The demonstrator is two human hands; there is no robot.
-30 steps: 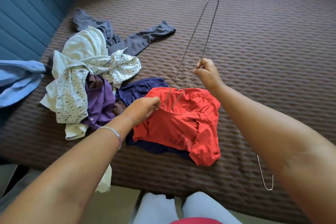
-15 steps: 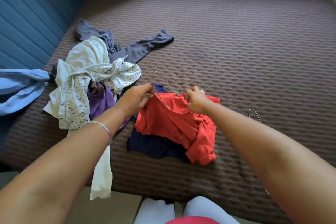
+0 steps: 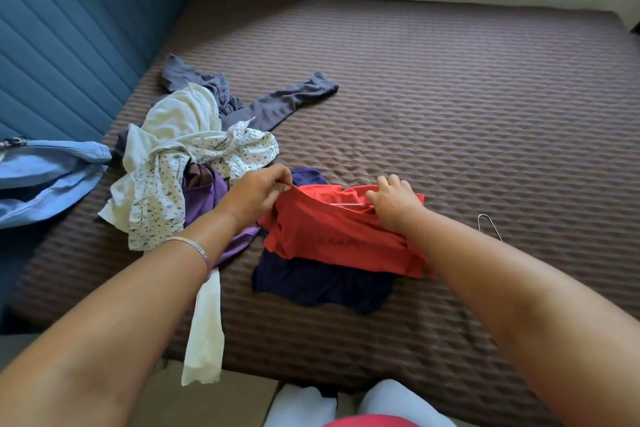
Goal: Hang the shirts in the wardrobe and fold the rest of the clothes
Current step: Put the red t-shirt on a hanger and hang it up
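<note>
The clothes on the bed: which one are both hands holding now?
The red shirt. The left hand pinches its collar edge, the right hand grips its top; the other clothes lie untouched.

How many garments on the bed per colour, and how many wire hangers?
Red cotton shirt: 1
Navy garment under it: 1
Purple garment: 1
White floral-print shirt: 1
Plain cream garment: 1
Grey long-sleeved garment: 1
Light blue garment at the bed's left edge: 1
Thin metal wire hanger inside the red shirt's neck: 1
Total: 7 garments, 1 hanger
</note>
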